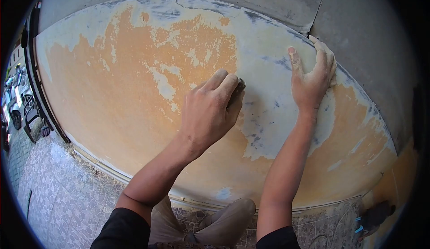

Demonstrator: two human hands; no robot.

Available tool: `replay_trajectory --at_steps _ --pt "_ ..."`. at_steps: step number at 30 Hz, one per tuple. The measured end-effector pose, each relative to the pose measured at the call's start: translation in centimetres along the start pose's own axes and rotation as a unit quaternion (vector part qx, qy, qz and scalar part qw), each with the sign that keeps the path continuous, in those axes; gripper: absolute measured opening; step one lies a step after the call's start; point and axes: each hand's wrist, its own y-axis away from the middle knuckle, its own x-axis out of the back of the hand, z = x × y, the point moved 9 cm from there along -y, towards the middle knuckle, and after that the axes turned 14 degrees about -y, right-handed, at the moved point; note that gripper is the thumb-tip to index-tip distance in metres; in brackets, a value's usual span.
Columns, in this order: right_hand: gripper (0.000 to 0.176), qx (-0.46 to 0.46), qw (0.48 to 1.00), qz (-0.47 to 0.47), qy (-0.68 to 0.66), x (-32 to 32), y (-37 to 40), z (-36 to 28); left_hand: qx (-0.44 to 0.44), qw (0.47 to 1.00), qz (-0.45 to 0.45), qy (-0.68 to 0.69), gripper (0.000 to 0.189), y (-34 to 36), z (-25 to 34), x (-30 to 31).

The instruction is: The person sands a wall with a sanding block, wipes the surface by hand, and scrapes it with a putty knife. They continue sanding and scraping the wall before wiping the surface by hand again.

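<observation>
In front of me is a wall [116, 92] with patchy orange paint and bare whitish-grey areas. My left hand [212, 103] is closed around a small dark scraper-like tool [237, 90], whose end shows beside the fingers at the border of orange paint and bare surface. Most of the tool is hidden in the fist. My right hand [313, 72] holds nothing; its dusty fingers are spread over the wall's upper edge, with the thumb against the pale face.
A grey surface [268, 0] lies beyond the wall's edge. Patterned tiles [67, 186] cover the floor below. Parked motorbikes [18, 88] stand at the far left, past a dark frame [33, 65]. A dark object [376, 215] is at the lower right.
</observation>
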Motion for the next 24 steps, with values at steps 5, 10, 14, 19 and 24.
replay_trajectory --at_steps 5,10,14,19,24 --pt "0.055 -0.022 1.000 -0.006 -0.006 -0.1 0.0 0.1 0.020 0.995 0.097 -0.008 0.016 -3.7 -0.3 -0.8" --pt "0.055 -0.010 1.000 0.014 0.001 -0.2 0.2 0.3 0.097 0.988 0.103 0.061 0.018 1.4 -1.8 -2.2" --pt "0.059 -0.014 1.000 0.001 0.021 -0.2 0.7 0.1 0.123 0.979 0.016 0.163 0.022 3.9 -3.3 -3.7" --pt "0.068 -0.085 0.964 -0.017 -0.252 1.4 7.9 -4.9 0.298 0.809 -0.140 0.487 0.024 6.0 -4.0 -5.3" --pt "0.055 -0.340 0.714 -0.139 -0.595 -1.7 17.1 -9.6 0.288 0.774 -0.128 0.550 0.024 6.3 -2.6 -4.8"
